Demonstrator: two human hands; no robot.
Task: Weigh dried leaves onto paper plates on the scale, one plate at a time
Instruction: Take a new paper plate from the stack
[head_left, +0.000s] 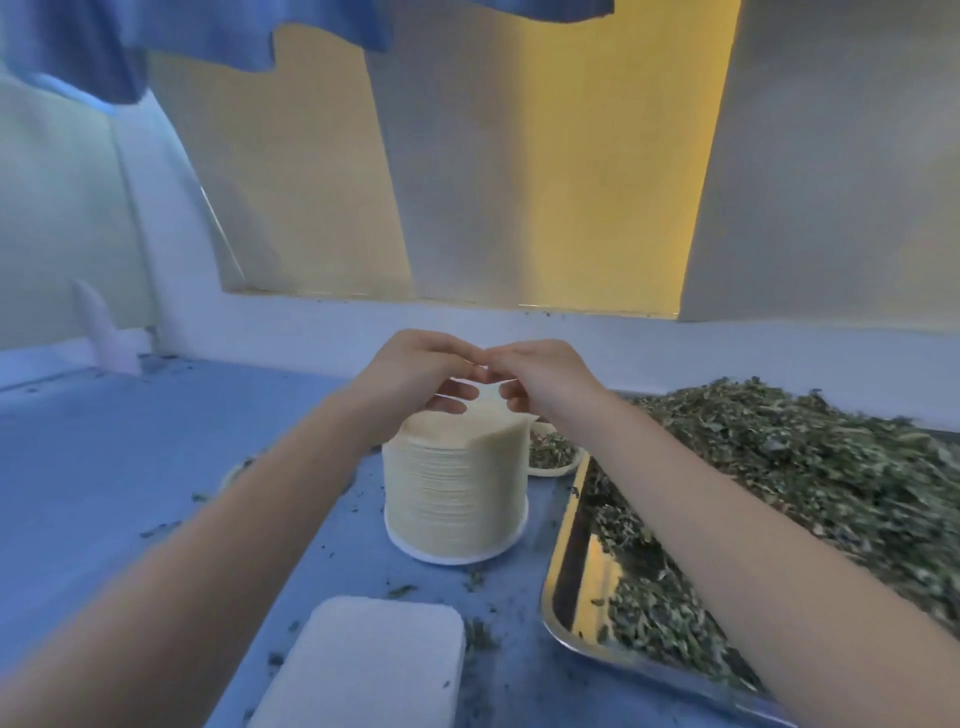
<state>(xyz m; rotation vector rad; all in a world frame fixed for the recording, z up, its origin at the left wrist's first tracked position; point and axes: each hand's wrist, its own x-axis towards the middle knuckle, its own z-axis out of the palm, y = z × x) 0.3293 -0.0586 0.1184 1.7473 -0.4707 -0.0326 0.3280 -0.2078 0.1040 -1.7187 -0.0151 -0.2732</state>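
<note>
Hands meet above a tall stack of paper plates (455, 493) standing on the blue surface (104, 467). The left hand (415, 382) and the right hand (545, 379) touch at the fingertips over the stack; both have curled fingers, and a thin pale sheet, seemingly the top plate (498, 415), rises between them with one edge tilted up off the pile. The grip of each hand looks pinched on that plate's far edge, though blur keeps the exact contact from showing. To the right of the stack lies a metal tray (561, 587) heaped with dried leaves (779, 467), and the right forearm crosses over its near-left part. Between the stack and the tray's far corner sits a filled plate (553, 457) holding a small portion of leaves, partly hidden behind the stack and the right wrist. A white rectangular block (374, 665), possibly the scale, lies near the bottom edge in front of the stack. Loose leaf crumbs (400, 591) are scattered over the surface around these things.
</note>
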